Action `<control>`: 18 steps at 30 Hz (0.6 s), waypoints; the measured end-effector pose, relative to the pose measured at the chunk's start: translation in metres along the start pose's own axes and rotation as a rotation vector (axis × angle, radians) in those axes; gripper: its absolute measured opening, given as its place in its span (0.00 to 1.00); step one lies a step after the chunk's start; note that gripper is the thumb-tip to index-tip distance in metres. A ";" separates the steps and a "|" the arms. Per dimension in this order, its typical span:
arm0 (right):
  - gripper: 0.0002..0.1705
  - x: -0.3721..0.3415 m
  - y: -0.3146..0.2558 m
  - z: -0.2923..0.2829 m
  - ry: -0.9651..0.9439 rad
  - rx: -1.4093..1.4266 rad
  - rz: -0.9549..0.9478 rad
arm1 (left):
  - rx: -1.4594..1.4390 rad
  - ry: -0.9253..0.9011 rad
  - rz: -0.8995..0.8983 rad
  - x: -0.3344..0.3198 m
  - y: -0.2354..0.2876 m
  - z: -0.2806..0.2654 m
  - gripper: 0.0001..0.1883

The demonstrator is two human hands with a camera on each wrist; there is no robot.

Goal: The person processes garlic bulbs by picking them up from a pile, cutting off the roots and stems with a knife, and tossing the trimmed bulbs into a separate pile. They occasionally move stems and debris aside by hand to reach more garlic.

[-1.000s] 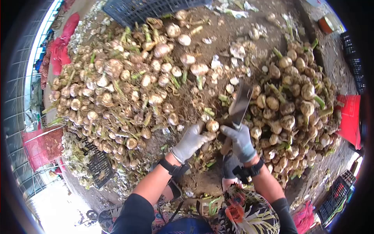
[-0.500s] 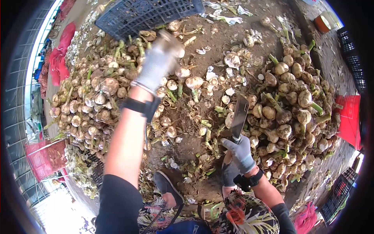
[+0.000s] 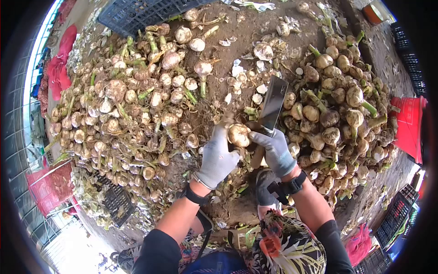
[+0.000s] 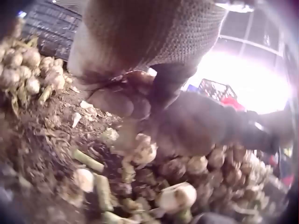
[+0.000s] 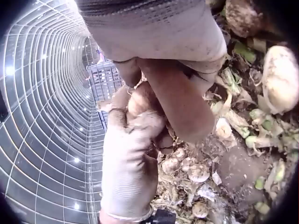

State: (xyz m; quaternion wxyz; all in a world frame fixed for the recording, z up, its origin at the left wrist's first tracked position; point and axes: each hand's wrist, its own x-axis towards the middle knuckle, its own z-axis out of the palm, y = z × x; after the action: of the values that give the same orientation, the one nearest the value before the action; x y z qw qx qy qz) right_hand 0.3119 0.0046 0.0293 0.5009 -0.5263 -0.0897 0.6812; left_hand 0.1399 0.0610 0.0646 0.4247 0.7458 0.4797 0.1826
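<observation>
The gloved left hand (image 3: 217, 155) grips a dirty garlic bulb (image 3: 239, 135), which shows between both hands in the head view. In the gloved right hand (image 3: 275, 153) is a wide-bladed knife (image 3: 273, 102), held by its handle with the blade pointing away from the body. The right thumb lies against or very near the bulb. From the right wrist, the wooden handle (image 5: 180, 100) crosses in front of the left hand (image 5: 131, 163) and the bulb (image 5: 141, 99). The left wrist view is blurred around the fingers.
Garlic with stalks lies in a wide heap (image 3: 114, 114) at left; another heap (image 3: 340, 109) of bulbs is at right. A dark crate (image 3: 137, 16) stands at the far left, a red bucket (image 3: 409, 130) at right. Cut stems and peelings litter the soil between.
The left hand reached out to the far garlic near the crate, then came back beside the right hand with a larger bulb. The right hand kept the knife throughout.
</observation>
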 end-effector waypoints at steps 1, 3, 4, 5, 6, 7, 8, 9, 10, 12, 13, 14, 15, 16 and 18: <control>0.19 -0.003 -0.002 0.005 -0.021 -0.058 0.025 | -0.080 -0.006 -0.130 -0.008 -0.001 -0.002 0.36; 0.19 -0.009 0.004 0.012 -0.044 -0.117 0.051 | -0.468 -0.081 -0.392 -0.021 -0.004 -0.006 0.33; 0.20 -0.010 0.009 0.016 -0.083 -0.151 -0.087 | -0.861 -0.155 -0.641 -0.025 -0.005 -0.010 0.30; 0.21 -0.012 0.013 0.017 -0.121 -0.185 -0.225 | -0.862 -0.152 -0.640 -0.030 -0.003 -0.014 0.30; 0.22 -0.017 0.014 0.014 -0.120 -0.273 -0.187 | -0.922 -0.138 -0.644 -0.034 0.002 -0.020 0.29; 0.22 -0.023 0.014 0.013 -0.123 -0.275 -0.186 | -0.983 -0.123 -0.648 -0.038 0.005 -0.026 0.28; 0.21 -0.032 0.014 0.013 -0.064 -0.600 -0.319 | -0.981 -0.129 -0.675 -0.044 0.003 -0.030 0.30; 0.20 -0.040 0.010 0.014 -0.001 -0.926 -0.453 | -0.983 -0.123 -0.673 -0.053 -0.003 -0.031 0.30; 0.14 -0.046 0.004 0.021 -0.016 -1.206 -0.507 | -0.968 -0.075 -0.588 -0.067 -0.016 -0.027 0.32; 0.11 -0.054 0.001 0.026 -0.038 -1.325 -0.599 | -0.946 -0.088 -0.562 -0.085 -0.037 -0.027 0.39; 0.08 -0.057 -0.001 0.029 -0.058 -1.441 -0.694 | -0.945 -0.089 -0.566 -0.091 -0.040 -0.027 0.39; 0.07 -0.060 -0.004 0.033 -0.079 -1.472 -0.720 | -0.927 -0.064 -0.549 -0.096 -0.041 -0.027 0.42; 0.07 -0.062 -0.006 0.034 -0.078 -1.472 -0.716 | -0.948 -0.081 -0.536 -0.097 -0.041 -0.029 0.46; 0.07 -0.062 -0.008 0.035 -0.122 -1.457 -0.708 | -0.970 -0.098 -0.524 -0.098 -0.042 -0.032 0.50; 0.07 -0.061 -0.008 0.036 -0.167 -1.439 -0.697 | -0.968 -0.086 -0.471 -0.098 -0.043 -0.034 0.50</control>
State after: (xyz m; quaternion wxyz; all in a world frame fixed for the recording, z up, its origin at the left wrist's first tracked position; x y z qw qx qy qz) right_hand 0.2845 -0.0247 0.0885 0.2142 -0.6090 -0.7033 0.2978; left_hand 0.0464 -0.0012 0.0624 0.7684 0.3441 0.4772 0.2519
